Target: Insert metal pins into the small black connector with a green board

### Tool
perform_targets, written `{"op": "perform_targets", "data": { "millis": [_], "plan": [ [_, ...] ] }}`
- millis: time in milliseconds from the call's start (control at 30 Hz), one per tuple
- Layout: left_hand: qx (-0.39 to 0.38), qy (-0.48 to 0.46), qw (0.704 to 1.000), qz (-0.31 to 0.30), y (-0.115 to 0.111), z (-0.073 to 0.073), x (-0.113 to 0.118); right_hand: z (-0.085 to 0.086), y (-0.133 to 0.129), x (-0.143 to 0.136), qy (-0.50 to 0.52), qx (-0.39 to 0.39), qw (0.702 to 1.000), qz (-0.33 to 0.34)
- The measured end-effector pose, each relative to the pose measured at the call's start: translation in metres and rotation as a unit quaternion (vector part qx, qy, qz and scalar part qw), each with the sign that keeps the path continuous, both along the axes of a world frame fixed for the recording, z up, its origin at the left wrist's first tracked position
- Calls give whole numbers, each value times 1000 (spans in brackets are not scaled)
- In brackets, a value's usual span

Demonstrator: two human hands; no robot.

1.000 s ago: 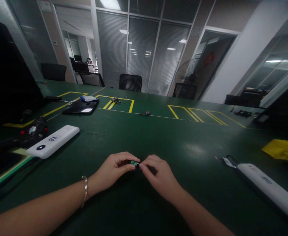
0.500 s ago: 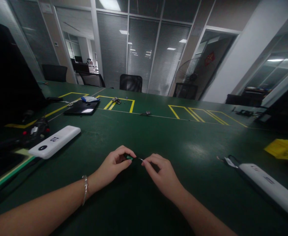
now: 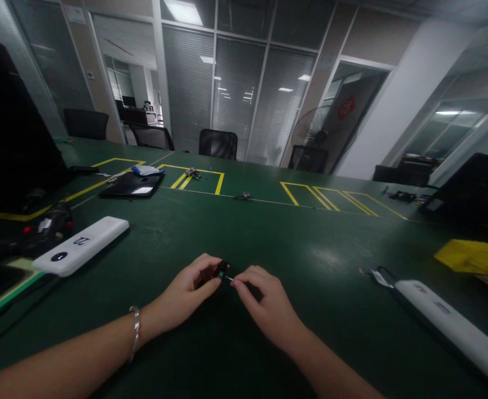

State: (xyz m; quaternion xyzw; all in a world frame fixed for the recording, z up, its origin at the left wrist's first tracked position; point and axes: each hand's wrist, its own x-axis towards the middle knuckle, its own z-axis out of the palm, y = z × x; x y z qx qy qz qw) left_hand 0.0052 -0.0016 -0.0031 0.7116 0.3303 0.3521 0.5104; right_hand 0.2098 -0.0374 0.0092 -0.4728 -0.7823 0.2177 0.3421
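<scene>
Between thumb and fingers, my left hand (image 3: 189,288) pinches a small dark piece with a green face, like a little circuit board (image 3: 221,271). My right hand (image 3: 264,296) is closed in a pinch on a thin pale pin-like piece (image 3: 229,278), whose kind is too small to make out. The tip of that piece meets or nearly meets the lower right edge of the board; contact cannot be told for certain. Both hands are held close together above the green table (image 3: 177,354).
A white power bank marked 22 (image 3: 81,246) lies to the left, and another white power bank (image 3: 447,327) to the right. Farther off are a black tablet (image 3: 131,184), small metal parts (image 3: 193,173), a small dark part (image 3: 244,195) and a yellow object (image 3: 471,256).
The pale pin-like piece in my right hand has come closer to the board, closing the gap. My left hand has turned the board more upright. The view has shifted slightly.
</scene>
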Motion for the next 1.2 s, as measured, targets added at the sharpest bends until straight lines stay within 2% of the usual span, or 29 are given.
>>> {"op": "perform_targets", "data": {
  "millis": [233, 467, 700, 1000, 1200],
  "plan": [
    [46, 44, 998, -5, -6, 13, 2, 2, 0, 1, -8, 2, 1000, -7],
    [-10, 4, 1000, 22, -5, 3, 1, 2, 0, 4, -41, 17, 999, -21],
    [79, 69, 994, 40, -6, 10, 0, 2, 1, 5, -55, 16, 998, -30],
    [100, 106, 989, 40, -5, 11, 0, -2, 2, 4, -72, 32, 997, -24],
    [127, 111, 985, 32, -5, 13, -1, -4, 1, 4, -55, 1, 998, -9]
  ]
}}
